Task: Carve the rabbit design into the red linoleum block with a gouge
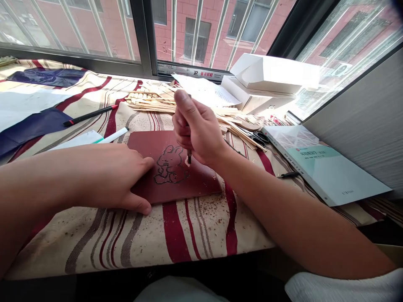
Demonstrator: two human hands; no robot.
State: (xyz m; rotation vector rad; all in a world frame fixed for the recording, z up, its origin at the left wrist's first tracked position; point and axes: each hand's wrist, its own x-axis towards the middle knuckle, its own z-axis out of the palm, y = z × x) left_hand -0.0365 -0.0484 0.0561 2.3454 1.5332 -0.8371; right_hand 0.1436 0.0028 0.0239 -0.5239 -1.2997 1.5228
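Note:
A flat reddish-brown board (176, 193) lies on the striped cloth, with a dark outline of a cartoon animal (170, 165) marked on its top. My left hand (121, 178) rests over the board's left side, thumb and index finger spread apart; the other fingers are mostly hidden. Closed in a fist, my right hand (198, 130) grips an upright carving tool (189, 157), whose handle is largely covered by my fingers. The tool's lower end meets the board just right of the drawing, beside a small pale cut patch.
Crumbs dot the striped cloth (210, 214). Thin wooden strips (151, 100) and white boxes (267, 79) lie by the window. A book (333, 163) and black scissors (260, 137) are on the right. Leftward are a black pen (91, 115), a white marker (115, 135) and dark blue sheets (34, 130).

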